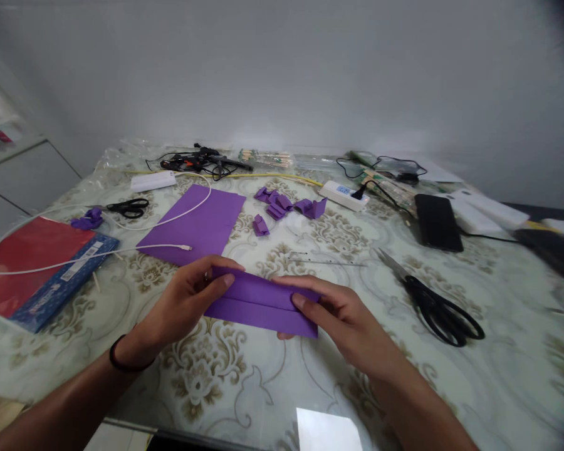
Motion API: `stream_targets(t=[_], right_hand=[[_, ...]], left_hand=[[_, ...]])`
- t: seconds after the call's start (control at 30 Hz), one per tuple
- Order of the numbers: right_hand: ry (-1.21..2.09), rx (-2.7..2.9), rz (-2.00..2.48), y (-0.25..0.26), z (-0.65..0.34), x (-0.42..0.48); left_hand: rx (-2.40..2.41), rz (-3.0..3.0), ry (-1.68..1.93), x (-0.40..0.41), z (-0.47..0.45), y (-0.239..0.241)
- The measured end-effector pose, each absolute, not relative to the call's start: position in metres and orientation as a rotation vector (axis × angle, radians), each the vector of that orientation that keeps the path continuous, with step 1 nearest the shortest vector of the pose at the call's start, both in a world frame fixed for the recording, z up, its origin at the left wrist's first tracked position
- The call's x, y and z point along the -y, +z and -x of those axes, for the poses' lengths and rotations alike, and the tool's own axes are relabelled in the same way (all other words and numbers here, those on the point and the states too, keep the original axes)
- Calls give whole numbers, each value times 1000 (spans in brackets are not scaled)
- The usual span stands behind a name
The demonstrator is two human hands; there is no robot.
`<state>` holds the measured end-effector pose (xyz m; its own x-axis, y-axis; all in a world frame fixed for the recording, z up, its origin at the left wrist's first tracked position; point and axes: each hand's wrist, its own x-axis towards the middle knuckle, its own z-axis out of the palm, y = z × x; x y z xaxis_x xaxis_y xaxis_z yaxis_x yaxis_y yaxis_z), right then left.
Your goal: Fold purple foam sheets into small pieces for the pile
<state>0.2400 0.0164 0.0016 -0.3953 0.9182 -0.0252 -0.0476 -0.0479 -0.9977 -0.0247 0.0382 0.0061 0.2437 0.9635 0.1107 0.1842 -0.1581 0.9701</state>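
Note:
Between my hands is a piece of purple paper point(258, 307), with a crease running along its length. My left hand point(195, 294) pinches its left end, thumb on top. At the right end my right hand point(331, 313) grips it, thumb on top and some fingers hidden underneath. Just behind lies a stack of larger purple paper sheets point(202, 219). Several folded purple paper pieces point(282, 205) sit farther back in the middle. A clear ruler point(326, 260) lies flat beyond my right hand. To the right rest large black-handled scissors point(432, 300).
At left, a white cable point(122, 247) crosses a red and blue paper packet point(51, 263); small black scissors point(129, 208) lie behind. A white power strip point(343, 194) and a black phone point(438, 222) are at back right. Tangled black cables point(202, 161) lie near the wall.

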Motion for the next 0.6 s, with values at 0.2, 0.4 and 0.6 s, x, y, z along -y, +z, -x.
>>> stream_targets(t=[0.2,0.4,0.6], right_hand=[[1686,1399,762,5,-247,-15],[1625,1457,755,12,-245,-15],[1558,1366,971,5,-231,-15]], left_hand=[[-937,-1674,1013,-37,39,9],[-926,-1647,953,-35,38,12],[-1056,-1639,1020,-34,21,8]])
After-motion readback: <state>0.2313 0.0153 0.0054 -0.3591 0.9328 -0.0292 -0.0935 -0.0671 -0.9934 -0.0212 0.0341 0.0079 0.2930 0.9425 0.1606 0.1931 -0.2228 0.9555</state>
